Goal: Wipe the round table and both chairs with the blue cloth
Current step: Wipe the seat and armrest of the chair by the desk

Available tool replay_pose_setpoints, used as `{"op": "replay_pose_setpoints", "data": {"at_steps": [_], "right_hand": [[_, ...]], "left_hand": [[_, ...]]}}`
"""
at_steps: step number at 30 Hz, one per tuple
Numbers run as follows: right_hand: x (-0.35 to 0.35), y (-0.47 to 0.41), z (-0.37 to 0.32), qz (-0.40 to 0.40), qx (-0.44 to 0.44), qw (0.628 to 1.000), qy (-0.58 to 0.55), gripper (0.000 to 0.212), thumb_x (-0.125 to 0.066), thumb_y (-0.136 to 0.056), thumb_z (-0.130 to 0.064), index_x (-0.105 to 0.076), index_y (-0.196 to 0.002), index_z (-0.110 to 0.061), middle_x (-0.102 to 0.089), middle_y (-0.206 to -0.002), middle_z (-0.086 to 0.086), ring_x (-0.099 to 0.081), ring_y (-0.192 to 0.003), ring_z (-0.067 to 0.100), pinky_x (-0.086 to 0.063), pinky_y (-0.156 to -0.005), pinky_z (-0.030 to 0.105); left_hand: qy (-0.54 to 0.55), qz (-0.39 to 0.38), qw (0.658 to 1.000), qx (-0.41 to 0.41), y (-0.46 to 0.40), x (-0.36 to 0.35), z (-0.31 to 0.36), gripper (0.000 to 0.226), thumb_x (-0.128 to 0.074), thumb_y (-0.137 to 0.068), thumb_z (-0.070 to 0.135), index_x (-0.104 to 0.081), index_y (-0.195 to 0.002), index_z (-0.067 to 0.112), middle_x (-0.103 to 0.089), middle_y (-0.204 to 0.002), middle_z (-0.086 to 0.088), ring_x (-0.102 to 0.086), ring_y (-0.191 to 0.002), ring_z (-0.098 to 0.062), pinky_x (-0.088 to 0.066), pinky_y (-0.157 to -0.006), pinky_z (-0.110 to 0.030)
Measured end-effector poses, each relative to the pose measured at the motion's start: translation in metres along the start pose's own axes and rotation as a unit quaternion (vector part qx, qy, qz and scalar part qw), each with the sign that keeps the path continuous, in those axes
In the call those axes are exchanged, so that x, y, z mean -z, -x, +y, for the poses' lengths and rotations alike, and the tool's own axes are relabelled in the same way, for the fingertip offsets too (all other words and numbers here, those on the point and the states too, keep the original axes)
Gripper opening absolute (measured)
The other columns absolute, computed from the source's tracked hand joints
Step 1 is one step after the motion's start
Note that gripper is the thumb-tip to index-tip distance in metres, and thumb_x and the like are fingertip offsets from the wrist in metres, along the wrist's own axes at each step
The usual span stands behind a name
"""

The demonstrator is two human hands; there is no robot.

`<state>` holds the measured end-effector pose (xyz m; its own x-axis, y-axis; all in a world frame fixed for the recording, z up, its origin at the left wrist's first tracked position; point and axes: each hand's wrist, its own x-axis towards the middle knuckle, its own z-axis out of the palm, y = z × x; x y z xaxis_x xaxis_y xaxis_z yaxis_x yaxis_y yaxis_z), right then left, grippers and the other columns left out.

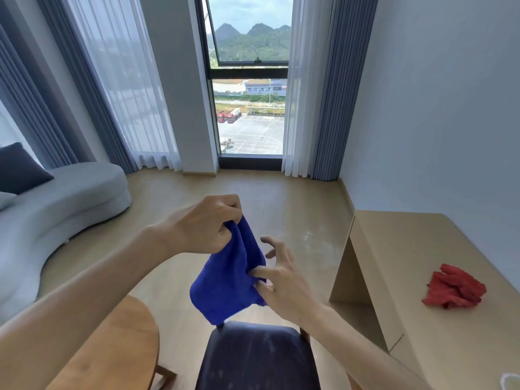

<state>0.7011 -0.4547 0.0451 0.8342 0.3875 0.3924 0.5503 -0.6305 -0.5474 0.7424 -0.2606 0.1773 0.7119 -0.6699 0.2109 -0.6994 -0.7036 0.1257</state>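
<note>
The person held the blue cloth [229, 280] in mid-air above the dark chair [257, 358], left hand [202, 223] pinching its top, right hand [284, 282] in a narrow grip on its side, so wiping of the desk [123, 342] and chairs looked undone, pale smudges showing on the seat.

Blue cloth [228, 280] hangs crumpled just above the dark-seated chair [257, 358]; round wooden table [123, 344] left of the chair

I see the cloth [228, 280] hanging above the chair [257, 358], table [118, 347] to its left, desk [439, 291] to its right.
</note>
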Motion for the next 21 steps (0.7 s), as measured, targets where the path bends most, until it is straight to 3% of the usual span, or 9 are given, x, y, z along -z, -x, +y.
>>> {"op": "replay_pose_setpoints", "data": {"at_steps": [2, 5, 9, 13, 18, 21], "right_hand": [[-0.003, 0.001, -0.004, 0.027, -0.007, 1.000, 0.006, 0.019, -0.056, -0.087, -0.012, -0.074, -0.090, -0.015, -0.045, -0.130, -0.001, -0.041, -0.103, 0.010, -0.026, -0.080, 0.002], [-0.005, 0.000, -0.010, -0.021, 0.011, 0.999, -0.026, 0.020, -0.055, -0.085, -0.007, -0.072, -0.095, -0.009, -0.061, -0.115, 0.000, -0.054, -0.100, 0.015, -0.031, -0.082, 0.003], [-0.001, -0.003, -0.010, -0.003, -0.003, 0.999, -0.047, 0.026, -0.052, -0.085, -0.001, -0.069, -0.102, -0.009, -0.064, -0.118, -0.003, -0.055, -0.102, 0.011, -0.032, -0.083, -0.002], [0.004, -0.004, -0.005, 0.016, -0.024, 0.998, -0.062, 0.028, -0.049, -0.086, 0.002, -0.065, -0.105, -0.013, -0.066, -0.114, -0.003, -0.060, -0.100, 0.014, -0.043, -0.087, 0.009], [0.003, -0.004, 0.005, 0.100, -0.033, 0.994, 0.022, 0.019, -0.054, -0.088, -0.004, -0.067, -0.099, -0.014, -0.056, -0.132, -0.002, -0.052, -0.117, 0.019, -0.047, -0.098, 0.036], [0.006, -0.003, 0.011, 0.048, -0.044, 0.998, 0.027, 0.013, -0.055, -0.091, -0.011, -0.064, -0.097, -0.017, -0.027, -0.155, -0.003, -0.029, -0.138, 0.021, -0.032, -0.110, 0.038]], "left_hand": [[0.002, 0.005, 1.000, 0.002, 0.001, 0.000, -0.001, 0.025, -0.035, -0.069, 0.012, -0.059, -0.075, 0.009, -0.052, -0.089, 0.009, -0.054, -0.070, -0.018, -0.048, -0.061, -0.029], [0.014, 0.011, 1.000, 0.005, 0.003, 0.002, 0.000, 0.024, -0.036, -0.068, 0.011, -0.059, -0.075, 0.010, -0.051, -0.089, 0.010, -0.052, -0.069, -0.016, -0.045, -0.060, -0.023], [0.030, 0.009, 1.000, 0.000, 0.006, 0.006, 0.003, 0.029, -0.037, -0.068, 0.010, -0.064, -0.079, 0.009, -0.054, -0.090, 0.010, -0.052, -0.070, -0.014, -0.044, -0.063, -0.021], [0.039, 0.014, 0.999, -0.011, 0.010, 0.009, 0.005, 0.027, -0.038, -0.066, 0.008, -0.064, -0.075, 0.010, -0.057, -0.086, 0.008, -0.052, -0.070, -0.013, -0.045, -0.063, -0.024], [0.045, 0.010, 0.999, -0.023, 0.013, 0.012, 0.008, 0.026, -0.040, -0.064, 0.008, -0.064, -0.073, 0.011, -0.058, -0.085, 0.007, -0.053, -0.072, -0.013, -0.045, -0.064, -0.024], [0.058, 0.008, 0.998, -0.030, 0.013, 0.014, 0.011, 0.023, -0.041, -0.063, 0.007, -0.062, -0.070, 0.014, -0.060, -0.085, 0.006, -0.053, -0.074, -0.013, -0.045, -0.067, -0.023]]}}
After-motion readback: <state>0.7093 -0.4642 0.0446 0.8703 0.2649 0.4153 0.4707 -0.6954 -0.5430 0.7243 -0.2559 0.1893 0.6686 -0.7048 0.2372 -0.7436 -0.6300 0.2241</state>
